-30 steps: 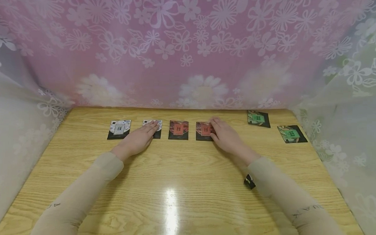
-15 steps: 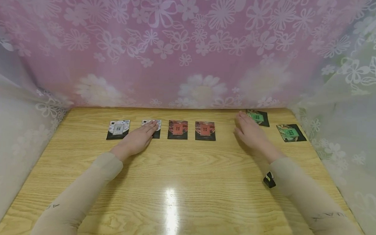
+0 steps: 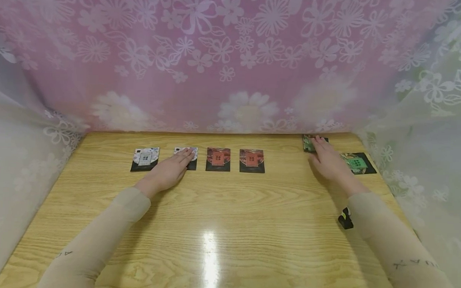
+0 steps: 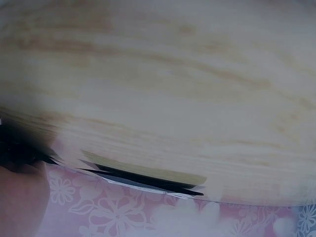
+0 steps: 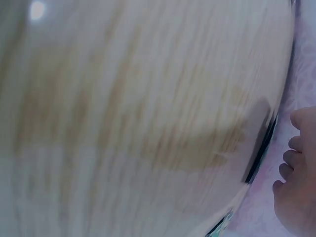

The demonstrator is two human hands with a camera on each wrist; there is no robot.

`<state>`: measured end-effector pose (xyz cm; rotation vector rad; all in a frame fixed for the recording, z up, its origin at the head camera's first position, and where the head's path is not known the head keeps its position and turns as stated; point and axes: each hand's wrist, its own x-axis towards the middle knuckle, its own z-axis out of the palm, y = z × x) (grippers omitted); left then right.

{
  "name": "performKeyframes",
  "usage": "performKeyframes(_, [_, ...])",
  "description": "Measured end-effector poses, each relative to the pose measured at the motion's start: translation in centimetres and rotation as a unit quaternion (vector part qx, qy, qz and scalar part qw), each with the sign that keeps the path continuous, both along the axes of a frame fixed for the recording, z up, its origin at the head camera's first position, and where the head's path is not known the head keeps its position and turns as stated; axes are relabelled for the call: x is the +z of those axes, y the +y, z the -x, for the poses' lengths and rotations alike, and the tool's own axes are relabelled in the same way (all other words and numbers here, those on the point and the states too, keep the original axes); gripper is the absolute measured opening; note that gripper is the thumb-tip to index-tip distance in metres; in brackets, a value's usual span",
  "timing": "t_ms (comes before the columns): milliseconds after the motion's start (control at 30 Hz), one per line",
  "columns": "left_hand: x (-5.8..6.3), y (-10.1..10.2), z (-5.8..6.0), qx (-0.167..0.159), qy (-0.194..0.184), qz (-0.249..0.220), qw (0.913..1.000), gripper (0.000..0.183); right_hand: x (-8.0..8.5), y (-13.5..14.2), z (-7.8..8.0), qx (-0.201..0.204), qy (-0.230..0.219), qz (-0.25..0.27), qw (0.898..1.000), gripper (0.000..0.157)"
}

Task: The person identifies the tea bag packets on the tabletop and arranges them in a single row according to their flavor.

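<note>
In the head view my left hand (image 3: 167, 169) lies with straight fingers over a black-and-white sachet (image 3: 193, 163), covering much of it. A second black-and-white sachet (image 3: 145, 159) is just left of that hand. To its right lie two red-and-black sachets, one nearer (image 3: 218, 159) and one farther right (image 3: 252, 160). My right hand (image 3: 329, 162) reaches its extended fingers over a green-and-black sachet (image 3: 308, 143) at the back edge, hiding part of it; I cannot tell how firmly they touch. Another green-and-black sachet (image 3: 361, 164) sits right of that hand, partly behind it.
All sachets lie on a wooden table (image 3: 220, 211). A pink floral curtain (image 3: 217, 75) hangs along its back edge, with pale curtains (image 3: 20, 153) at the sides. A small black object (image 3: 345, 218) shows beside the right cuff, apparently the wrist camera.
My right hand has left the right-hand red sachet and moved right onto the rear green sachet, which looks slightly turned and straighter now. My left hand has stayed in place.
</note>
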<state>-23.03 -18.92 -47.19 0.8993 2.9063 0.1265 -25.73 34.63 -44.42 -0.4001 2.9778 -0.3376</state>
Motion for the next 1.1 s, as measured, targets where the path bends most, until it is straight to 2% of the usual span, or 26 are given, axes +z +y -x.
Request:
performKeyframes(133, [0.0, 0.1, 0.1, 0.0, -0.003, 0.0, 1.0, 0.056, -0.2, 1.2, 0.4, -0.014, -0.021, -0.001, 1.0, 0.068])
performKeyframes(333, [-0.2, 0.3, 0.2, 0.001, -0.008, 0.001, 1.0, 0.056, -0.5, 2.4, 1.1, -0.014, -0.023, -0.006, 1.0, 0.064])
performKeyframes(667, [-0.4, 0.2, 0.3, -0.002, -0.005, 0.001, 1.0, 0.055, -0.7, 2.7, 2.1, -0.016, -0.036, -0.042, 0.998, 0.06])
performKeyframes(867, [-0.4, 0.1, 0.2, 0.0, -0.002, 0.0, 1.0, 0.055, -1.5, 2.5, 1.8, -0.017, -0.02, -0.045, 0.999, 0.061])
performKeyframes(1100, [-0.3, -0.1, 0.2, 0.005, -0.005, 0.0, 1.0, 0.056, -1.7, 1.4, 0.6, -0.008, 0.011, -0.059, 0.998, 0.061])
